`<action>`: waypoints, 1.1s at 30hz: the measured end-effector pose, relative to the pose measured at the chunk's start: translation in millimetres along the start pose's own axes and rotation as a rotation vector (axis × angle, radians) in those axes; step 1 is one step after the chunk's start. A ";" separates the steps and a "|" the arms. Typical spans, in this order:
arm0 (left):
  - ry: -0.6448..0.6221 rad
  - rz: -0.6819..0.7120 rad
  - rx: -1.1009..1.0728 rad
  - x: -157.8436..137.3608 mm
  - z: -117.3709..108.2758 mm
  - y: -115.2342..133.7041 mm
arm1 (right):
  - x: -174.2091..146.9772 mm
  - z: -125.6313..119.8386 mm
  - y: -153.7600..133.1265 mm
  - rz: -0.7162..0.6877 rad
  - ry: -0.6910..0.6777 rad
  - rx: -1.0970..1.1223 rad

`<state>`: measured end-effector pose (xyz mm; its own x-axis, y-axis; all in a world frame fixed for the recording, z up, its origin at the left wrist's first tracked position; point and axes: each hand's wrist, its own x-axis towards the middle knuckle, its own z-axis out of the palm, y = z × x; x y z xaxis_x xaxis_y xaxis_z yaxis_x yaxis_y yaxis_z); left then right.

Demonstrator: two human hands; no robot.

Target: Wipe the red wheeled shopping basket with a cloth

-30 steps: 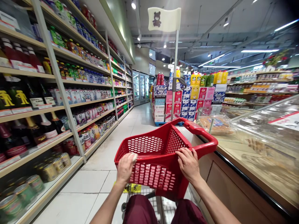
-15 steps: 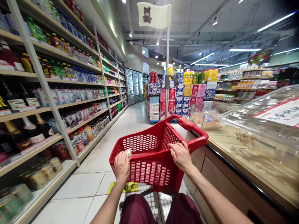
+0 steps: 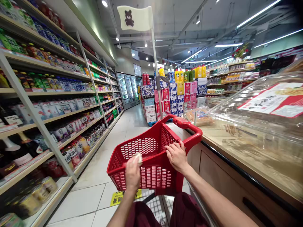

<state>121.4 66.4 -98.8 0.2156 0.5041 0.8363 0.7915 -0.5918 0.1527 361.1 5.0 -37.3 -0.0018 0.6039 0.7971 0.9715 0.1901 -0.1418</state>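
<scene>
A red plastic shopping cart basket (image 3: pixel 155 160) with perforated walls stands right in front of me. My left hand (image 3: pixel 133 173), slightly blurred, is at the rim of its near side, closed on a small white wad (image 3: pixel 138 158) that looks like a crumpled tissue or cloth. Fingers of my right hand (image 3: pixel 177 156) are wrapped over the same rim farther right, close to the red handle (image 3: pixel 196 135). A pole (image 3: pixel 155 53) rises behind the basket and carries a cream flag (image 3: pixel 138 19) with a bear on it.
Drink shelves (image 3: pixel 63 90) line the left side. A counter (image 3: pixel 236 157) with clear plastic covers (image 3: pixel 260 126) runs close along the right. Stacked drink cartons (image 3: pixel 165 101) stand ahead, with glass-door fridges (image 3: pixel 127 90) beyond. A yellow sign (image 3: pixel 115 198) lies on the tiled floor.
My left hand has slid right along the rim with the white wad, closer to my right hand. My right hand keeps its hold. The view has turned a little, shifting the surroundings leftward.
</scene>
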 end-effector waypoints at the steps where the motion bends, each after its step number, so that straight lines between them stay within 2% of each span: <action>1: -0.037 0.068 -0.029 5.1 7.9 15.3 | -0.1 0.6 -0.1 -0.004 0.000 0.003; 3: -0.061 0.139 -0.072 14.0 20.2 41.1 | -0.7 0.6 2.1 -0.030 -0.001 0.011; 5: -0.061 0.165 -0.087 15.4 20.3 41.1 | -1.2 -0.6 6.0 -0.050 0.004 0.014; 8: -0.015 0.072 -0.012 2.5 1.0 -7.2 | -1.3 -2.0 8.7 -0.037 0.020 0.018; 10: 0.104 -0.049 0.103 -5.6 -10.1 -37.7 | -1.2 -1.2 6.5 -0.023 0.025 0.020; 11: 0.140 -0.086 0.134 -7.1 -11.1 -42.6 | -1.2 -0.4 4.8 -0.018 0.026 0.018; 13: 0.137 -0.065 0.121 -4.5 -3.0 -27.9 | -2.0 1.5 2.1 -0.017 0.028 0.008; 16: -0.040 0.107 0.006 6.6 17.6 20.1 | -4.2 3.5 4.9 -0.054 0.025 -0.005; 17: -0.051 0.133 -0.019 8.8 20.6 29.0 | -4.8 3.6 7.4 -0.069 0.023 -0.007; 19: -0.062 0.130 -0.037 6.9 16.0 23.1 | -5.7 3.1 12.7 -0.085 0.020 -0.005; 21: -0.022 0.052 0.000 -1.4 1.3 -7.5 | -5.8 2.6 15.1 -0.080 0.023 0.000; 23: 0.098 -0.085 0.084 -8.8 -12.2 -38.0 | -5.3 2.8 13.6 -0.062 0.029 0.001; 24: 0.134 -0.123 0.115 -10.4 -15.1 -44.9 | -5.1 3.2 12.0 -0.052 0.031 0.000; 26: 0.127 -0.111 0.121 -9.2 -10.4 -36.5 | -5.0 4.5 9.2 -0.036 0.034 -0.007; 30: -0.048 0.070 0.008 1.0 10.2 9.8 | -6.3 5.9 15.2 -0.068 0.036 -0.015; 31: -0.064 0.086 -0.005 1.3 9.4 9.5 | -6.6 5.7 18.3 -0.076 0.036 -0.017; 33: -0.058 0.068 0.000 -3.3 -1.5 -12.7 | -7.0 5.3 22.4 -0.075 0.033 -0.026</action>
<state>109.8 71.4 -102.7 0.3016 0.4985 0.8127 0.7741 -0.6257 0.0965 381.6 9.1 -49.2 -0.0672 0.5632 0.8236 0.9747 0.2135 -0.0664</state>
